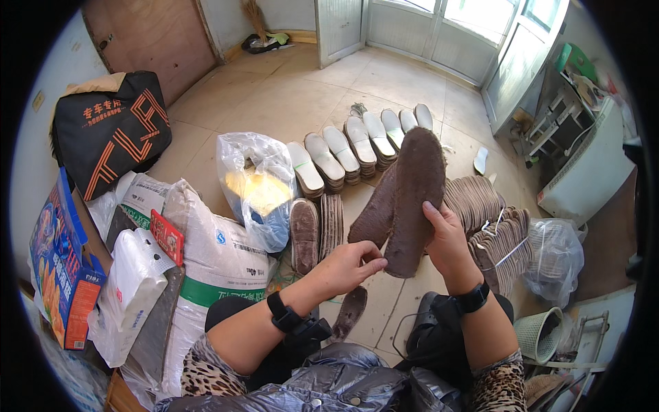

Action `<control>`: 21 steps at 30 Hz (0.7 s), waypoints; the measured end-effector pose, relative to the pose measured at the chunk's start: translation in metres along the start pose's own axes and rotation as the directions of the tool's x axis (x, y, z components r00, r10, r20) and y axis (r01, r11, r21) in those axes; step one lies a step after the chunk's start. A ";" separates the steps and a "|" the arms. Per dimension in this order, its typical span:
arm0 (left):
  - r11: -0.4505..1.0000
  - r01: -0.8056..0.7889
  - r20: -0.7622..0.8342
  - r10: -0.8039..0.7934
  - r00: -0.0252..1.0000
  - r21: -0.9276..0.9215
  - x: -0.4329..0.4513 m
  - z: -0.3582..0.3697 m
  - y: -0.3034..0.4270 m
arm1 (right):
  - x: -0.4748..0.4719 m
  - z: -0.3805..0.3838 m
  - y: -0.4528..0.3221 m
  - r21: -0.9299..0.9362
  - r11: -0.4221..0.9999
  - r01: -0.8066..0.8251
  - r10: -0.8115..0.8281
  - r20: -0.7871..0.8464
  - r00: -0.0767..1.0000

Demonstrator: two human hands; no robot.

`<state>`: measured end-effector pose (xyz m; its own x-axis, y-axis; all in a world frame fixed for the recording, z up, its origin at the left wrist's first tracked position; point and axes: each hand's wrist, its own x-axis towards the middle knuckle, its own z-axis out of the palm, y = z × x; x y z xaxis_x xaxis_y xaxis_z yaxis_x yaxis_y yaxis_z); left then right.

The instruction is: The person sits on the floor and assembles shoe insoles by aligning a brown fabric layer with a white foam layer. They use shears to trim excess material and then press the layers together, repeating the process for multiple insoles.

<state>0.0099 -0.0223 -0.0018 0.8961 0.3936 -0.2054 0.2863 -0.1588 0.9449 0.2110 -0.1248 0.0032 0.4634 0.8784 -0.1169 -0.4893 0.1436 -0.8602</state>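
My right hand (445,239) grips two brown fleece insoles, its thumb across the face of the front insole (416,201). The rear insole (375,208) slants out to the left, partly covered by the front one. My left hand (352,265) is by the lower end of the pair, thumb and forefinger close together at the front insole's edge. Whether those fingertips pinch it cannot be made out. Below my hands a single brown insole (351,313) lies on the floor between my legs.
Beyond my hands stands a row of insole stacks (340,149) with pale tops. Tied insole bundles (497,252) lie right, beside a clear plastic bag (556,260). Left are a translucent bag (257,190), brown insole stacks (305,234) and a large woven sack (221,247). A basket (538,335) sits lower right.
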 end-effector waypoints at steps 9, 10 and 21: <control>0.739 -0.385 -0.356 0.627 0.693 0.553 0.006 -0.019 0.017 | -0.019 0.023 0.012 -0.731 0.642 0.231 -0.021 0.284 0.959; 0.673 -0.367 -0.338 0.678 0.652 0.642 0.006 -0.021 0.018 | -0.020 0.028 0.015 -0.747 0.600 0.286 -0.023 0.342 0.940; 0.735 -0.363 -0.444 0.651 0.616 0.573 0.007 -0.028 0.016 | -0.023 0.034 0.014 -0.818 0.438 0.373 0.019 0.423 0.906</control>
<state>0.0117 0.0033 0.0189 0.5876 0.5413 0.6015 0.0793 -0.7782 0.6230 0.1686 -0.1274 0.0106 0.0978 0.9913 0.0878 0.5624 0.0177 -0.8267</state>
